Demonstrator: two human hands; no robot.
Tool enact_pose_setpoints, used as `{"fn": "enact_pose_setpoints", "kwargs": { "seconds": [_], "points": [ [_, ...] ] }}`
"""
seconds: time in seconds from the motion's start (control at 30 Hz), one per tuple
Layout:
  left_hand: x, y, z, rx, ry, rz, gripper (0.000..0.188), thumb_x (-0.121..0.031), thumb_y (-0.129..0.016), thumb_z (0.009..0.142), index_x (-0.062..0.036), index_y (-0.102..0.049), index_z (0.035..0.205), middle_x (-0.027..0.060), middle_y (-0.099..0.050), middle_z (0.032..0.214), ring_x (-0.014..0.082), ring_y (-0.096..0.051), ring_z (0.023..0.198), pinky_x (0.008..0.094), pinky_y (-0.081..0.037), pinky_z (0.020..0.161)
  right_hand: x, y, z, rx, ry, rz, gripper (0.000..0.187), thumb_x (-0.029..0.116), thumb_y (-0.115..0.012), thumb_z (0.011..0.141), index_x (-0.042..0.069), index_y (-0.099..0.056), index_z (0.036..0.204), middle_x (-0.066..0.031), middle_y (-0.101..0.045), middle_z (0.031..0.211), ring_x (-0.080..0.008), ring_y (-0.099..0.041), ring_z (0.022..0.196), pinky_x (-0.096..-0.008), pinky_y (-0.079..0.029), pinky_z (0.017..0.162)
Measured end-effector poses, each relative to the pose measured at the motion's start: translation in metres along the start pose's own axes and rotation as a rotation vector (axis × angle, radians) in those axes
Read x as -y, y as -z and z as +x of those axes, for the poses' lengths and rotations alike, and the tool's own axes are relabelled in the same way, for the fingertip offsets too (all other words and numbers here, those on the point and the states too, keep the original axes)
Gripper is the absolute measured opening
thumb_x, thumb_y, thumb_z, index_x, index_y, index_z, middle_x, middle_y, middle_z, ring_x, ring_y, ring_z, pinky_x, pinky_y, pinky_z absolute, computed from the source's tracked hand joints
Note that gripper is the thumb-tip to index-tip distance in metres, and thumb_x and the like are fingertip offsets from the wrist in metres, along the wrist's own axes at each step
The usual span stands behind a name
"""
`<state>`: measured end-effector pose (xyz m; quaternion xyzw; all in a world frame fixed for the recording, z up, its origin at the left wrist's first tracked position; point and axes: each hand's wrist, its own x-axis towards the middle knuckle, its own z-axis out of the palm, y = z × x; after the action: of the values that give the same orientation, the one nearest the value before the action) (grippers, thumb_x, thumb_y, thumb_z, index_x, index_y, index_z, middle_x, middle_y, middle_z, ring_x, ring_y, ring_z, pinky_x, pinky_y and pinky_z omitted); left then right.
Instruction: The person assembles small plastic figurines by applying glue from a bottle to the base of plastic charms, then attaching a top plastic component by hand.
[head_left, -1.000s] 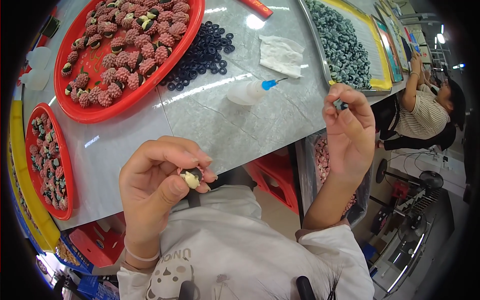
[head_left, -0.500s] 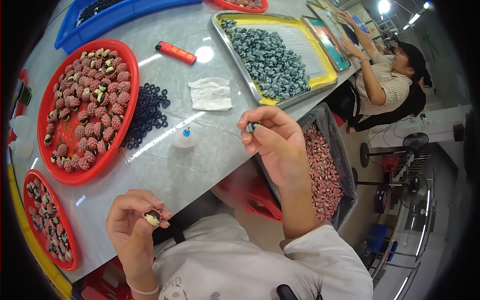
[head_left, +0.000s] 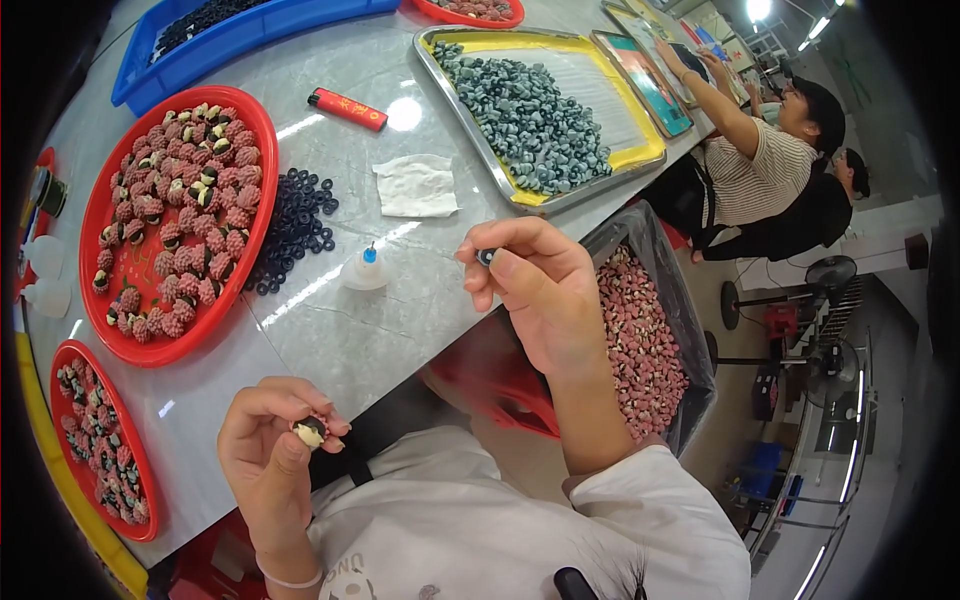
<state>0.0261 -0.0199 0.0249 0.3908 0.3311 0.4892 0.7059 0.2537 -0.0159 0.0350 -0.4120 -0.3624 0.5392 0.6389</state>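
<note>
My left hand [head_left: 262, 450], near the table's front edge, is closed with its fingertips around a small rounded piece [head_left: 310, 432] with a cream face, a dark band and a bit of pink. To the right and higher, my right hand [head_left: 553, 300] pinches a tiny dark-and-grey piece [head_left: 486, 256] between thumb and forefinger; its exact shape is mostly covered by the fingers. Just left of the right hand stands a small translucent squeeze bottle [head_left: 364, 272] with a blue tip. Beyond it, dark blue rings [head_left: 292, 225] lie in a loose heap.
Left are a big red tray [head_left: 272, 150] of pink bumpy pieces and a smaller red tray [head_left: 148, 500]. A metal tray [head_left: 640, 163] of grey-green pieces, blue bin [head_left: 240, 42], folded tissue [head_left: 416, 186] and red lighter [head_left: 348, 108] lie farther back. A lined crate [head_left: 700, 350] stands right. A co-worker [head_left: 775, 165] sits beyond.
My right hand has shifted slightly left, and the piece in it shows a different side. The left hand keeps its hold. The co-worker's arms have moved, and another person shows behind.
</note>
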Motion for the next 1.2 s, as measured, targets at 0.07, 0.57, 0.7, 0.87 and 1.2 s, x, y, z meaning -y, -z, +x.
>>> {"fn": "enact_pose_setpoints", "kwargs": {
  "seconds": [0.07,0.57,0.7,0.87,1.2],
  "points": [
    [0.001,0.0,0.001,0.011,0.005,-0.007,0.029,-0.023,-0.06,0.077,0.0004,-0.047,0.085,0.0124,-0.05,0.085,0.0164,-0.054,0.068,0.0225,-0.045,0.057,0.0,-0.002,-0.001,-0.019,0.024,-0.029,0.018,0.005,-0.051,0.078,-0.004,-0.053,0.094,-0.0144,-0.054,0.089,-0.0135,-0.051,0.071,-0.0217,-0.043,0.058],
    [0.005,-0.012,0.012,0.048,0.044,-0.091,0.028,-0.021,-0.057,0.078,0.0,-0.044,0.092,0.0115,-0.049,0.088,0.0124,-0.051,0.07,0.0186,-0.043,0.058,0.002,-0.034,-0.015,0.166,-0.004,0.015,0.018,-0.008,-0.055,0.07,-0.008,-0.054,0.088,-0.0147,-0.052,0.093,-0.0167,-0.056,0.072,-0.0229,-0.048,0.063],
    [0.007,-0.011,0.01,0.03,0.031,-0.114,0.032,-0.024,-0.06,0.077,0.0003,-0.046,0.093,0.0129,-0.052,0.09,0.0129,-0.053,0.071,0.0192,-0.044,0.057,-0.007,-0.05,-0.021,0.154,0.12,-0.273,0.029,0.013,-0.068,0.068,-0.001,-0.051,0.086,-0.017,-0.051,0.082,-0.0159,-0.052,0.063,-0.0208,-0.044,0.049],
    [0.012,-0.009,0.009,0.016,-0.008,-0.096,0.036,-0.027,-0.063,0.073,-0.0002,-0.049,0.091,0.0114,-0.053,0.087,0.0118,-0.053,0.07,0.0193,-0.044,0.057,-0.02,-0.053,-0.021,0.288,0.378,-0.456,0.022,0.004,-0.068,0.065,0.0,-0.053,0.08,-0.0161,-0.054,0.079,-0.0193,-0.056,0.07,-0.0245,-0.047,0.061],
    [0.014,-0.001,0.008,0.019,-0.095,0.02,0.034,-0.025,-0.069,0.067,0.0,-0.053,0.084,0.009,-0.053,0.081,0.0108,-0.052,0.067,0.0194,-0.043,0.058,-0.019,-0.062,-0.017,0.307,0.552,-0.679,0.016,-0.004,-0.065,0.064,0.0,-0.056,0.076,-0.0167,-0.056,0.074,-0.0173,-0.058,0.06,-0.0226,-0.048,0.051]
  ]
}}
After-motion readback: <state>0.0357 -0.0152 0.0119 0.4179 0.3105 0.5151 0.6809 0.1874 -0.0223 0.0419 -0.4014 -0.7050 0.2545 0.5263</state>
